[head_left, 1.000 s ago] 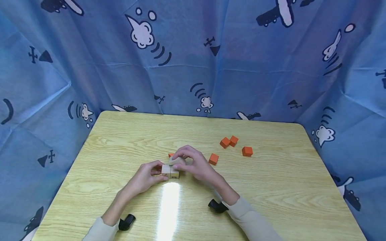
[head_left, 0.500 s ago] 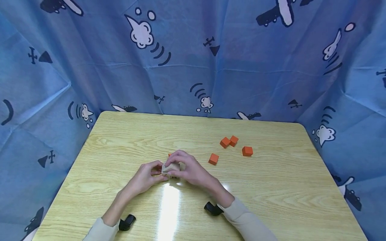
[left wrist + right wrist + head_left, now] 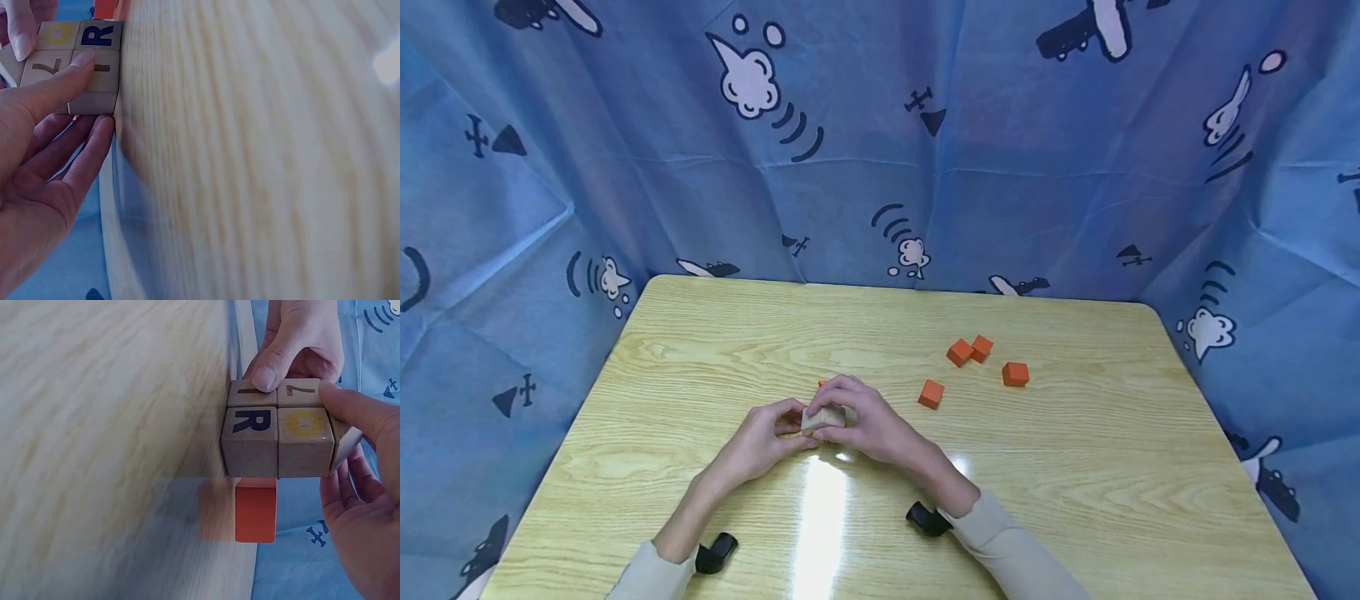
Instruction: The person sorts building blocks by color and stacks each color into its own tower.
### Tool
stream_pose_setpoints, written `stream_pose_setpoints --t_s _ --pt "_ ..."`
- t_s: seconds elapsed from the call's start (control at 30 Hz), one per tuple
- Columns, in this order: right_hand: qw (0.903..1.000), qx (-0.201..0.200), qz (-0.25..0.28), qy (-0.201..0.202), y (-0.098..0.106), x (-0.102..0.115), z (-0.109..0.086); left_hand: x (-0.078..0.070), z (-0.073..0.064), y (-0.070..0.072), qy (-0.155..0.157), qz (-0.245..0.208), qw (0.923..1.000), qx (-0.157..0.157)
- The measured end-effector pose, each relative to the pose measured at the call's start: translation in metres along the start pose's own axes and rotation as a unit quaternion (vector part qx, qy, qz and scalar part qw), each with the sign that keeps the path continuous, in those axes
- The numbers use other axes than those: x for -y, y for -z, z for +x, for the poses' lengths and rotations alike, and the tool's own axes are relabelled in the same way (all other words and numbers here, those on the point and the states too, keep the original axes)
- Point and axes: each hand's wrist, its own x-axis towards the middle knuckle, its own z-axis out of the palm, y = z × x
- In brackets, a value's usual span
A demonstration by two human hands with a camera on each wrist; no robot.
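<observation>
Pale wooden letter cubes [image 3: 277, 434] stacked two by two on the wood-grain table [image 3: 1075, 467], with the left hand [image 3: 763, 443] gripping them. Right hand [image 3: 867, 427] has a pale wooden piece [image 3: 824, 418] pinched right at the top; orange-red cube [image 3: 256, 514] sits close by.

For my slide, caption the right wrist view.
Left hand grips stacked letter blocks; right hand holds a pale piece atop them, orange block nearby.

The right hand [image 3: 867, 423] has moved a pale block [image 3: 824, 419] over lettered cubes [image 3: 265, 450]
</observation>
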Motion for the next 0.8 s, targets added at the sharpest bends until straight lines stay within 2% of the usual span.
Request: stream_pose_setpoints --t_s 0.5,0.63,0.8 --pt "0.9996 -0.021 -0.006 0.020 0.007 -0.002 -0.009 -0.001 -0.002 -0.002 -0.009 0.040 0.9991 0.012" --pt "0.9991 -0.037 -0.005 0.021 0.014 -0.004 -0.016 -0.006 -0.004 -0.003 -0.003 0.081 0.9967 -0.008" --pt "0.9984 -0.053 -0.001 0.020 0.025 -0.003 -0.025 -0.019 -0.007 -0.002 -0.008 0.136 0.9895 -0.050"
